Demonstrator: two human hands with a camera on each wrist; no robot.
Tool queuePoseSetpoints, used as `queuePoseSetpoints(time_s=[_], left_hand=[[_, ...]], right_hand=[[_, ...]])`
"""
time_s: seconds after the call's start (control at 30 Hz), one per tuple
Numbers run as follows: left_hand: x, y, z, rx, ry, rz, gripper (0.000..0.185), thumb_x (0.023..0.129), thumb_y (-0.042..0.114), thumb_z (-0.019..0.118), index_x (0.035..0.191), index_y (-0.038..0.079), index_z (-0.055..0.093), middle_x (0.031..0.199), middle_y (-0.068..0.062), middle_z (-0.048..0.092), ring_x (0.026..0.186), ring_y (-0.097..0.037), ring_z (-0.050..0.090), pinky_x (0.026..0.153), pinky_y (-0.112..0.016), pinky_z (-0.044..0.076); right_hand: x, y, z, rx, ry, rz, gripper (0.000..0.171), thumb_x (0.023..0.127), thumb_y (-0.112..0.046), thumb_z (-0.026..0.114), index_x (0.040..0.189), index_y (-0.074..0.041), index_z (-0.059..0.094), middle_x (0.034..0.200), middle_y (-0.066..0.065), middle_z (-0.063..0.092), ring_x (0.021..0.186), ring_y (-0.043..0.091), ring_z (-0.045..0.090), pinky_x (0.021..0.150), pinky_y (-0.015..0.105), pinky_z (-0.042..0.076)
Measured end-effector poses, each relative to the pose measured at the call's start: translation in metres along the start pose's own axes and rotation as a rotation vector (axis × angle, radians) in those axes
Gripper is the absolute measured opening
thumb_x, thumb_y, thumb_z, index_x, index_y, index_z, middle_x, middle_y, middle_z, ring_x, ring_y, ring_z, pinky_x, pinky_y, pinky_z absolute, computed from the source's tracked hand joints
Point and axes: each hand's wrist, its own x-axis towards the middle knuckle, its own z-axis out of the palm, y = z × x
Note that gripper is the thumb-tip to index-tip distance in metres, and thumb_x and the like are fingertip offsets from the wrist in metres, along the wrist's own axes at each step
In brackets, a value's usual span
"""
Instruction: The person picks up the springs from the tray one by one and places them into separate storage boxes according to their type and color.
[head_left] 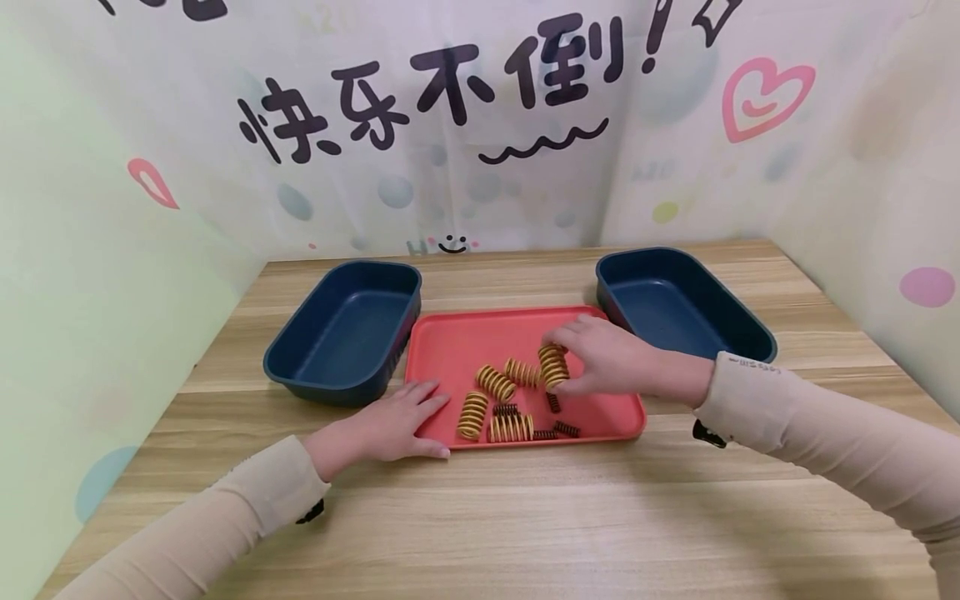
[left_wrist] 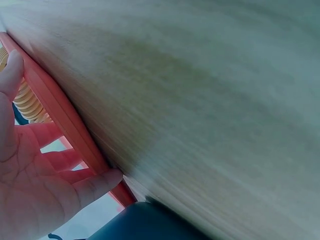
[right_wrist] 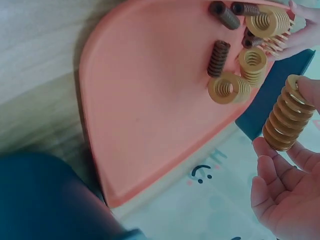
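Note:
A red tray (head_left: 457, 342) lies mid-table with several yellow springs (head_left: 495, 382) and small dark brown springs (head_left: 567, 428) in it. My right hand (head_left: 607, 358) pinches one yellow spring (head_left: 553, 367) between thumb and fingers, just above the tray; the right wrist view shows that spring (right_wrist: 287, 115) held at its ends over the tray (right_wrist: 150, 100). My left hand (head_left: 397, 425) rests flat, fingers straight, on the tray's front left corner. In the left wrist view its fingers (left_wrist: 60, 160) lie against the tray rim (left_wrist: 65, 120).
Two dark blue bins flank the tray: one at the left (head_left: 345, 329), one at the right (head_left: 678, 304). Both look empty. Bare wooden table (head_left: 525, 517) stretches in front of the tray. Patterned screens wall in the back and sides.

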Motion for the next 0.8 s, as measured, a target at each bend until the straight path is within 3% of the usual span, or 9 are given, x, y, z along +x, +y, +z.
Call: queuePoseSetpoints(time_s=[0.8], left_hand=[[0.0,-0.001,0.001,0.005,-0.005,-0.006,0.082,0.08,0.059,0.056,0.142,0.01,0.034,0.149,-0.016,0.024,0.135,-0.041,0.02,0.106,-0.051,0.025]], right_hand=[[-0.005,0.007,-0.036,-0.037,0.046,0.122,0.051,0.075,-0.036,0.073,0.115,-0.008,0.058,0.099,0.002,0.062,0.089,0.018,0.048,0.073,0.032,0.042]])
